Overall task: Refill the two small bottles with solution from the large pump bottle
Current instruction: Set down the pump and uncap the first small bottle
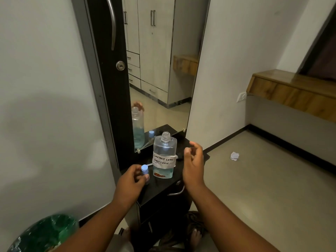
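Observation:
The large clear bottle [164,155] stands upright on the black cabinet top [163,186], its neck uncapped, a little blue liquid at its bottom and a taped label reading "contact lens solution". The pump [179,157] seems to lie behind it, mostly hidden. My left hand [131,180] grips a small bottle with a light blue cap [144,170] just left of the large bottle. My right hand [193,160] hovers to the right of the large bottle, fingers curled apart and holding nothing. A second small bottle is seen only as a reflection in the mirror.
A tall mirror [163,70] rises behind the cabinet, reflecting wardrobes and the bottles. A drawer handle [176,192] sticks out of the cabinet front. A green-lined bin [47,233] sits at lower left. Crumpled paper [234,156] lies on the floor; a wooden shelf [291,93] runs along the right wall.

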